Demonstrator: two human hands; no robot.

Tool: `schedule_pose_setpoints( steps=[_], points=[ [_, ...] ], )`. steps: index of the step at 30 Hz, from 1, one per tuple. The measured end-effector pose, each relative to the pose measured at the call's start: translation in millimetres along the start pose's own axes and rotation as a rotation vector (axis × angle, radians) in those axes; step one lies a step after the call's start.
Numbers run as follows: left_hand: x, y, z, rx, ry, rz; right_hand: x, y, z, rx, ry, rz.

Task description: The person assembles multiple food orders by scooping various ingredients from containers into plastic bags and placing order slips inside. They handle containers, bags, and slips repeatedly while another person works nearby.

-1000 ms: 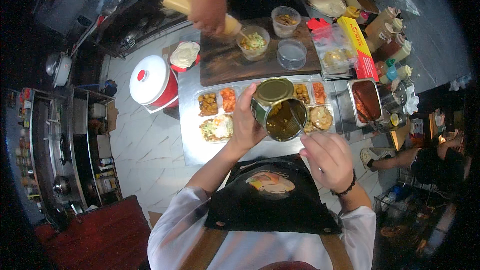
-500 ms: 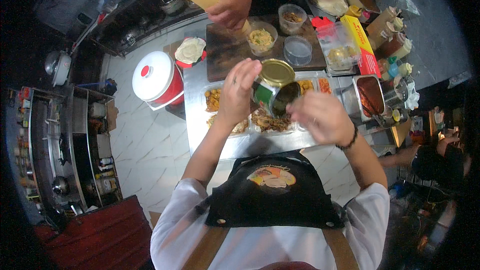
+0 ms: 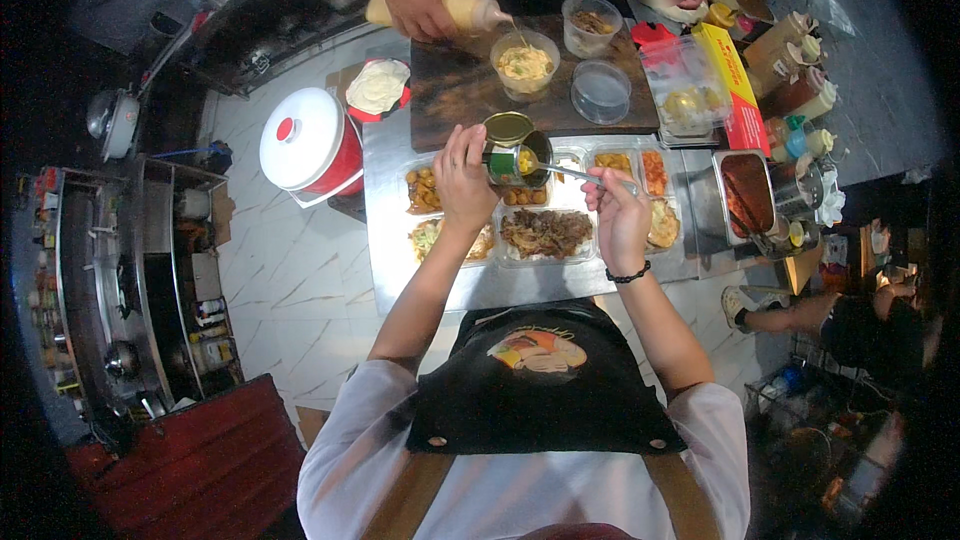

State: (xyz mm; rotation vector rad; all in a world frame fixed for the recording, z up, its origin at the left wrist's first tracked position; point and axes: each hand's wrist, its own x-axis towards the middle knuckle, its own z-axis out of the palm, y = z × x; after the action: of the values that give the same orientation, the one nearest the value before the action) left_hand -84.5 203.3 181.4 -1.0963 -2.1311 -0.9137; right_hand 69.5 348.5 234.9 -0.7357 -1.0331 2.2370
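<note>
My left hand [image 3: 465, 175] is closed around an opened green tin can [image 3: 505, 164], tipped so its mouth faces right, with the lid [image 3: 509, 127] folded up. Between the fingers of my right hand [image 3: 622, 225] is a metal spoon [image 3: 575, 174], its bowl end inside the can's mouth next to some yellow bits that look like corn. Beneath the can stand clear plastic compartment trays of food: browned meat [image 3: 548, 234] in front, small brown potato-like pieces [image 3: 424, 192] to the left, and a reddish side dish [image 3: 655, 171] to the right.
Across the table, a co-worker's hand [image 3: 420, 2] squeezes a sauce bottle [image 3: 470, 12] over a plastic bowl [image 3: 525, 66] on a dark wooden board [image 3: 450, 90]. A metal pan of red sauce [image 3: 743, 196] stands at right. A red and white cooler [image 3: 305, 145] is at left.
My right hand has shifted left and up, and the spoon now shows clearly in the can. The can has turned sideways. The co-worker's bottle has tilted, with sauce streaming into the bowl.
</note>
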Motion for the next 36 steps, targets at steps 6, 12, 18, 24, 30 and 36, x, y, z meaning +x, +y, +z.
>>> schedule_pose_setpoints(
  steps=[6,12,18,24,30,36],
  points=[
    [-17.2,-10.9,-5.4,0.166,-0.249,-0.271,16.1,13.7,-22.5,-0.060,0.035,-0.003],
    [-35.2,-32.7,-33.6,0.226,-0.266,-0.400,27.7,58.7,-32.9,-0.447,0.046,-0.156],
    [-58.0,-36.3,-59.7,0.136,-0.244,-0.553,19.9,93.5,-37.3,-1.244,-0.406,-0.647],
    [-73.6,-36.7,-65.8,-0.061,-0.120,-0.546,6.9,80.6,-32.9,-1.157,-0.444,-0.793],
    [-77.3,-34.4,-66.0,-0.228,-0.147,-0.421,-41.1,-1.0,-2.9,-0.882,-0.643,-0.910],
    [-58.9,-16.9,-83.4,-0.402,-0.672,-0.165,-34.1,-5.9,24.9,-1.278,-1.288,-0.918]
  ],
)
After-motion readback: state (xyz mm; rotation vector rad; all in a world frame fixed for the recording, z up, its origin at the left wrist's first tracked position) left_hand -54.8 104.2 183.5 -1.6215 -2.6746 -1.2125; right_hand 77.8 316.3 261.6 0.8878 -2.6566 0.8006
